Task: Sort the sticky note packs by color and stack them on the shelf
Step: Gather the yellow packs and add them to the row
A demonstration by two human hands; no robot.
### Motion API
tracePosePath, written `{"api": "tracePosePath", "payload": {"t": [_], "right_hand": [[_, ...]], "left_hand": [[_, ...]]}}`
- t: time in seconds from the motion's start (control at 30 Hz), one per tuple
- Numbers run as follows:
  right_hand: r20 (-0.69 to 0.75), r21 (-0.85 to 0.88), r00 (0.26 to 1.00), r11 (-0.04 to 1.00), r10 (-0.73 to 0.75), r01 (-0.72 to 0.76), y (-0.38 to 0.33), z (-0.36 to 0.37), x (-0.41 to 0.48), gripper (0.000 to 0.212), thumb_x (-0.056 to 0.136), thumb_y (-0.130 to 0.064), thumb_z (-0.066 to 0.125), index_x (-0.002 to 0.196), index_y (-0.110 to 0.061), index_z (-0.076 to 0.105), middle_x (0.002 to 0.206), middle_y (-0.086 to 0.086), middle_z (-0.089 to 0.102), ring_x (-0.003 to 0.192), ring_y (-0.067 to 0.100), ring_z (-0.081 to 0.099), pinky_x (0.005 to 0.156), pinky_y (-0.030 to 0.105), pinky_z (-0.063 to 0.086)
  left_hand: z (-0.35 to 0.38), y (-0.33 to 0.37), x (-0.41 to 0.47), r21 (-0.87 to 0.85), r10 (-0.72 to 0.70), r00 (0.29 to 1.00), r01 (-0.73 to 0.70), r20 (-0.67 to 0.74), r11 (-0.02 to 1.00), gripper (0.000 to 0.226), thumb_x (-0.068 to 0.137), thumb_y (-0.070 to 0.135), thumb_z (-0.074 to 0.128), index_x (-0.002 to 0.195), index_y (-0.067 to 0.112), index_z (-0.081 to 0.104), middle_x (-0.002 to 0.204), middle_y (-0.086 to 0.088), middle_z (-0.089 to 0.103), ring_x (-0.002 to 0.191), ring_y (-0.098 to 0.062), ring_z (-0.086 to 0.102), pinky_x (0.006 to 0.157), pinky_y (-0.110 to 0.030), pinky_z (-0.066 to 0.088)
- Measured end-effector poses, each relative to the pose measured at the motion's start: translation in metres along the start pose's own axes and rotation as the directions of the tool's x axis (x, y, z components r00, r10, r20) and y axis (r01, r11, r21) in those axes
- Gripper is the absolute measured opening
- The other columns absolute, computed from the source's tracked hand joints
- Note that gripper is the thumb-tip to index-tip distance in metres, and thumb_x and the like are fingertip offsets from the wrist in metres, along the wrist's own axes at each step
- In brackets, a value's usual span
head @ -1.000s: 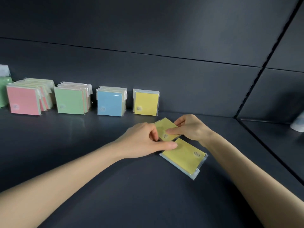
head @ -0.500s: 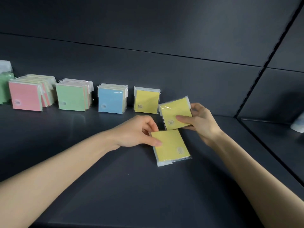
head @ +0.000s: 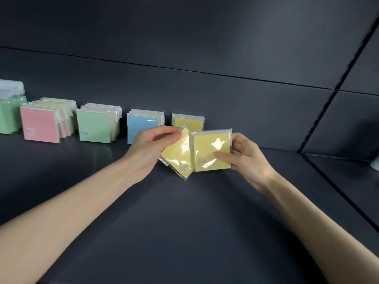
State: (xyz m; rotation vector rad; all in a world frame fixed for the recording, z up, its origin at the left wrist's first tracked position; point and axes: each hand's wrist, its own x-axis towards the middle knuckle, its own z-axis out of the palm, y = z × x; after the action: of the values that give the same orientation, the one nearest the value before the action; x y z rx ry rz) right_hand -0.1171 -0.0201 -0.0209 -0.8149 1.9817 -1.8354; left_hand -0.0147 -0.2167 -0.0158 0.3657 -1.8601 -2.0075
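Gripping tilted yellow pack (head: 176,158) in left hand (head: 152,149), pinching upright yellow pack (head: 207,149) in right hand (head: 245,158), edges overlapping, both raised just in front of yellow stack (head: 187,120). Left of that stack on shelf (head: 184,222): blue stack (head: 141,126), green stack (head: 94,128), pink stack (head: 40,126).

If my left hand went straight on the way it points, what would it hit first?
Probably the standing yellow stack by the back wall, just beyond the left hand and its yellow pack; depth is unclear.
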Motion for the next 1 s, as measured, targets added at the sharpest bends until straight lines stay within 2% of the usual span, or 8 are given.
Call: {"api": "tracePosePath", "payload": {"t": [0.17,0.27,0.37,0.5,0.63,0.73,0.8,1.0], "right_hand": [[0.026,-0.106,0.998,0.992,-0.062,0.064,0.005,0.012,0.000,0.031,0.080,0.004,0.069,0.102,-0.013,0.055,0.100,0.001,0.070,0.087,0.018,0.066,0.078,0.026,0.056],[0.005,-0.173,0.996,0.981,-0.089,0.089,0.009,0.017,0.001,0.036,0.078,-0.002,0.073,0.102,-0.019,0.053,0.102,0.004,0.069,0.087,0.018,0.066,0.079,0.028,0.056],[0.046,-0.292,0.995,0.951,-0.090,0.099,0.013,0.021,0.002,0.035,0.082,-0.017,0.072,0.110,-0.025,0.053,0.105,-0.004,0.067,0.092,0.013,0.064,0.083,0.027,0.055],[0.169,-0.417,0.985,0.904,-0.022,0.091,0.017,0.024,0.005,0.035,0.090,-0.023,0.060,0.122,-0.024,0.046,0.108,-0.010,0.063,0.099,0.011,0.061,0.089,0.030,0.050],[0.128,-0.457,0.991,0.884,-0.041,0.096,0.013,0.026,0.012,0.031,0.087,-0.015,0.064,0.113,-0.020,0.049,0.097,-0.009,0.063,0.080,0.005,0.059,0.074,0.020,0.046],[0.077,-0.518,0.996,0.851,-0.051,0.084,0.010,0.027,0.023,0.029,0.082,-0.018,0.071,0.102,-0.022,0.049,0.086,-0.012,0.060,0.073,0.003,0.058,0.064,0.012,0.042],[0.036,-0.566,0.997,0.821,-0.068,0.076,0.007,0.029,0.033,0.030,0.081,-0.018,0.072,0.099,-0.020,0.048,0.083,-0.011,0.057,0.072,0.006,0.058,0.058,0.010,0.041],[-0.072,-0.620,0.991,0.783,-0.116,0.046,0.012,0.037,0.064,0.036,0.077,-0.019,0.074,0.100,-0.016,0.046,0.096,0.005,0.061,0.080,0.021,0.060,0.075,0.035,0.052]], "left_hand": [[0.006,-0.002,-0.003,0.063,0.005,0.991,-0.014,0.133,0.998,0.037,0.071,0.036,0.076,0.106,0.025,0.069,0.108,0.005,0.069,0.111,-0.013,0.059,0.098,-0.033,0.042],[0.009,-0.004,-0.005,0.199,0.035,0.972,-0.083,0.233,0.976,0.041,0.072,0.024,0.079,0.110,0.026,0.064,0.110,0.008,0.067,0.106,-0.008,0.061,0.091,-0.024,0.044],[0.011,-0.006,-0.006,0.408,0.115,0.948,-0.235,0.298,0.882,0.040,0.081,0.012,0.072,0.114,0.028,0.059,0.113,0.008,0.063,0.099,-0.014,0.061,0.085,-0.029,0.049],[0.005,-0.002,0.000,0.608,0.167,0.935,-0.333,0.314,0.721,0.053,0.084,0.015,0.069,0.129,0.033,0.048,0.125,0.017,0.049,0.111,0.000,0.046,0.084,-0.002,0.036],[-0.004,0.005,0.011,0.670,0.159,0.938,-0.333,0.309,0.663,0.053,0.080,0.018,0.074,0.124,0.029,0.048,0.115,0.014,0.052,0.108,-0.009,0.052,0.089,-0.021,0.041],[-0.007,0.013,0.024,0.757,0.208,0.900,-0.436,0.384,0.487,0.040,0.081,0.017,0.071,0.117,0.023,0.056,0.109,0.012,0.051,0.104,-0.010,0.050,0.080,-0.019,0.036],[-0.010,0.019,0.037,0.797,0.215,0.879,-0.476,0.425,0.372,0.041,0.084,0.020,0.067,0.123,0.023,0.056,0.110,0.009,0.047,0.104,-0.007,0.044,0.085,-0.019,0.033],[-0.011,0.025,0.070,0.842,0.237,0.811,-0.535,0.534,-0.068,0.043,0.092,0.026,0.056,0.135,0.022,0.048,0.126,0.004,0.050,0.118,-0.016,0.044,0.096,-0.030,0.031]]}}
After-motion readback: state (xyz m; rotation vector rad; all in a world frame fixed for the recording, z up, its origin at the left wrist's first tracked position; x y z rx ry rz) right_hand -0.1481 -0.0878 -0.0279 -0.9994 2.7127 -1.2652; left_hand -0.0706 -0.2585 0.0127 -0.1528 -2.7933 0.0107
